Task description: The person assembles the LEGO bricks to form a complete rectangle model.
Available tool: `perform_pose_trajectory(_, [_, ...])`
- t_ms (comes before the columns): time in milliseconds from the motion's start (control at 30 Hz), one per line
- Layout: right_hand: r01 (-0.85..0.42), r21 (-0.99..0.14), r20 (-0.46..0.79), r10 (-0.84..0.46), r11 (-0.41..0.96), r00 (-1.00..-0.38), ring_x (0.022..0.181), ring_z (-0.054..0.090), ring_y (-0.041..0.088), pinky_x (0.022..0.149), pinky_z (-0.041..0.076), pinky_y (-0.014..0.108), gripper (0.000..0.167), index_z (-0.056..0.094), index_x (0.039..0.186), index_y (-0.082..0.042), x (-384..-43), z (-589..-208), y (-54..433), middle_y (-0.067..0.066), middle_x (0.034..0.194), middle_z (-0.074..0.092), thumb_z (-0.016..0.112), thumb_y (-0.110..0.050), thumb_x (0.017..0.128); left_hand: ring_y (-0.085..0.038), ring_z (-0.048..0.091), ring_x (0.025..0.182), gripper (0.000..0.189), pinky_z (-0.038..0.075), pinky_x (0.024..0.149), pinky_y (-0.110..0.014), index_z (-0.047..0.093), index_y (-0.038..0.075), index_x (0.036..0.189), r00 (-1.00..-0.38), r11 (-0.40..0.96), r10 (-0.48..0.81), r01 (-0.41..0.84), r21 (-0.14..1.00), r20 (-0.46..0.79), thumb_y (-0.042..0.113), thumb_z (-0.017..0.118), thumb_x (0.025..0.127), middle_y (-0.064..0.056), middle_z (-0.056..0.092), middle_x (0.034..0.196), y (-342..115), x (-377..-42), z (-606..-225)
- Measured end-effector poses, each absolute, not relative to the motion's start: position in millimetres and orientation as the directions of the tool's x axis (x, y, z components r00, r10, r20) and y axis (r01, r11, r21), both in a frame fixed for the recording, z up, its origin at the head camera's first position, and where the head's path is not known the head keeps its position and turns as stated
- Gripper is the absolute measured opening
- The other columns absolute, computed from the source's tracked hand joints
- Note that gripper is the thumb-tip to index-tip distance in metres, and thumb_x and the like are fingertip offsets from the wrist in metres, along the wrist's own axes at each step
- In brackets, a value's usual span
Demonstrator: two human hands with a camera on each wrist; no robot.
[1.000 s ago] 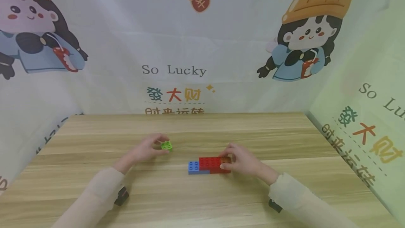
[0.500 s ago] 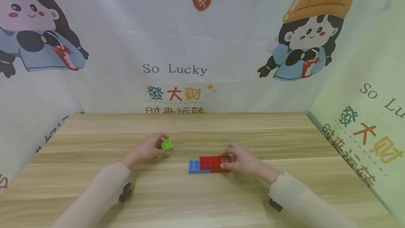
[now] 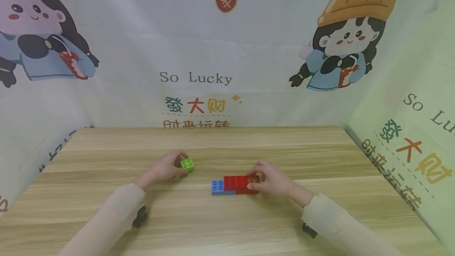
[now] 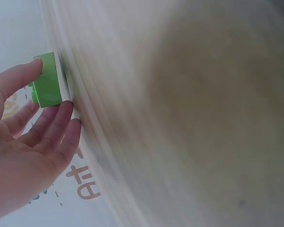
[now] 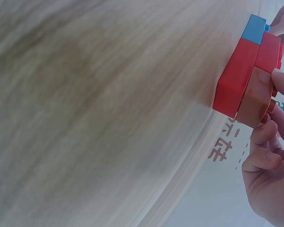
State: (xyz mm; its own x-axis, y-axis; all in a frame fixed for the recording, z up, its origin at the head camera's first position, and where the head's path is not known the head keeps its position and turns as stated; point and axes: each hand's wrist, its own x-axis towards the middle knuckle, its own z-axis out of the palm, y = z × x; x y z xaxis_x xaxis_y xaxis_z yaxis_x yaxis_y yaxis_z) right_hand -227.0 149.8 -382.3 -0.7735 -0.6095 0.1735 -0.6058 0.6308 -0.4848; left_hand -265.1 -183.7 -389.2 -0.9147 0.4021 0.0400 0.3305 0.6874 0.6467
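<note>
In the head view my left hand pinches a small green toy building brick between thumb and fingers, studs facing up. The left wrist view shows the thumb tip on one end of the green brick and the fingers at the other. My right hand grips the right end of a low brick assembly, thumb in front and fingers behind. Its lower layer is a blue brick beside a red one. A second red brick and a brownish-orange brick sit on top, the orange one between the right fingers.
Both hands work over a wood-grain table. A pale printed cloth hangs behind it and along the sides. Each forearm carries a dark wrist device, such as the left device.
The left forearm has shifted slightly to the right, and the left fingers have closed in on the green brick, which has turned a little. The right hand and its bricks stay in place.
</note>
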Motion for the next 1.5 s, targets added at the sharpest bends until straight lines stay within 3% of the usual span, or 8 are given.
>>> perform_pose_trajectory(400, [-0.606,-0.495,0.172,-0.614,0.622,-0.770,0.067,0.043,0.012,0.057,0.039,0.024,0.028,0.064,0.100,-0.009,-228,-382,150,-0.007,0.083,0.046,0.068,-0.025,0.078,-0.026,0.054,0.090,0.036,0.045,0.079,-0.038,0.054,0.001,0.108,-0.869,0.593,0.487,0.404,0.696,0.090,0.010,0.067,0.076,-0.009,0.056,0.098,-178,-259,-388])
perform_pose_trajectory(733, [-0.618,-0.489,0.186,-0.618,0.616,-0.764,0.067,0.043,0.012,0.057,0.038,0.023,0.027,0.064,0.098,-0.008,-228,-382,149,-0.006,0.082,0.048,0.067,-0.026,0.078,-0.023,0.052,0.093,0.038,0.044,0.081,-0.034,0.053,0.002,0.111,-0.796,0.476,0.594,0.463,0.747,0.115,0.012,0.067,0.077,-0.006,0.055,0.101,-164,-249,-388])
perform_pose_trajectory(1100, [-0.668,-0.482,0.261,-0.635,0.566,-0.727,0.065,0.041,0.011,0.055,0.037,0.023,0.030,0.064,0.096,-0.005,-226,-381,151,-0.007,0.081,0.047,0.066,-0.030,0.078,-0.019,0.052,0.093,0.039,0.045,0.080,-0.033,0.054,0.005,0.113,-0.759,0.450,0.638,0.504,0.737,0.128,0.011,0.067,0.077,-0.002,0.055,0.102,-144,-238,-382])
perform_pose_trajectory(1500, [-0.627,-0.474,0.195,-0.621,0.619,-0.760,0.067,0.043,0.011,0.058,0.038,0.023,0.025,0.065,0.098,-0.010,-229,-383,150,-0.007,0.083,0.048,0.068,-0.024,0.077,-0.018,0.052,0.092,0.039,0.045,0.078,-0.029,0.053,0.004,0.113,-0.739,0.421,0.661,0.509,0.751,0.131,0.014,0.066,0.078,-0.002,0.055,0.104,-131,-235,-388])
